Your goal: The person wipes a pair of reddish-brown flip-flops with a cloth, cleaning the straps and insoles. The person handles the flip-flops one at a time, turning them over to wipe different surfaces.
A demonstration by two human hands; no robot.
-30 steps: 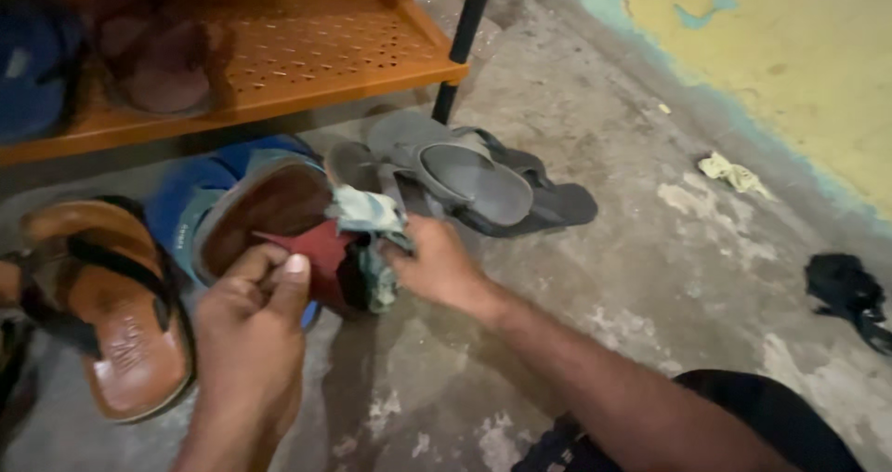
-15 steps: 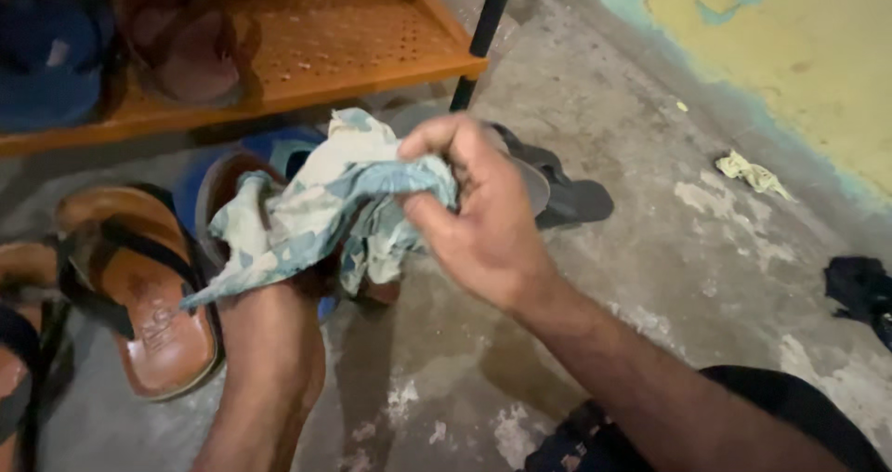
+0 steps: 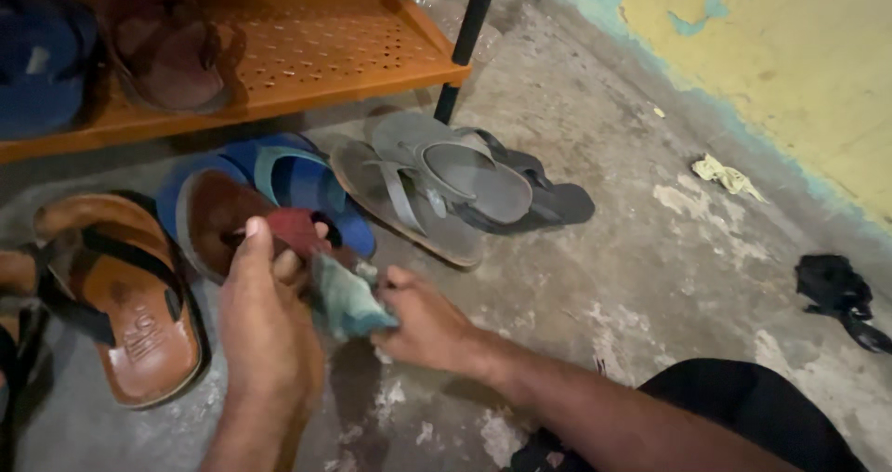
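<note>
We've got the brown sandal [image 3: 218, 226] low over the floor [image 3: 595, 277], left hand [image 3: 265, 328] gripping its red strap; stiff sole, light, likely. Right hand [image 3: 423, 323] bunches the soft cloth [image 3: 346, 300] against it.

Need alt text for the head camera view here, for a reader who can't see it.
A person's left hand holds a brown sandal with a maroon strap while the right hand presses a crumpled blue-green cloth against it, above a stained concrete floor. Grey flip-flops, a blue slipper and a tan sandal lie beside an orange shoe rack.
</note>
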